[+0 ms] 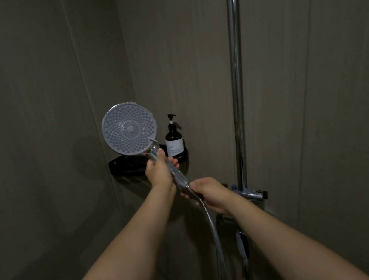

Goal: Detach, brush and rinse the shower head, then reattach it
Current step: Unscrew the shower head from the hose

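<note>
Left hand (159, 171): wrapped round the upper handle, thumb up near the neck. Right hand (209, 195): closed on the joint where the handle meets the hose; the light is dim, so whether it grips the nut or the hose end just below cannot be told.

Round grey-white plastic shower head with clear handle (129, 128): off its holder, held in the air before the corner, nozzle face toward the camera. Probably light and stiff; likely slippery when wet. Best taken by the handle, not the disc rim.

Flexible chrome metal hose (213, 229): hangs limp from the handle's end; will twist unless the handle is held firm.

Black corner shelf (120, 165): behind the head, carrying a dark brown pump bottle with white label (174, 140).

Upright chrome riser pipe (237, 70): to the right.
</note>
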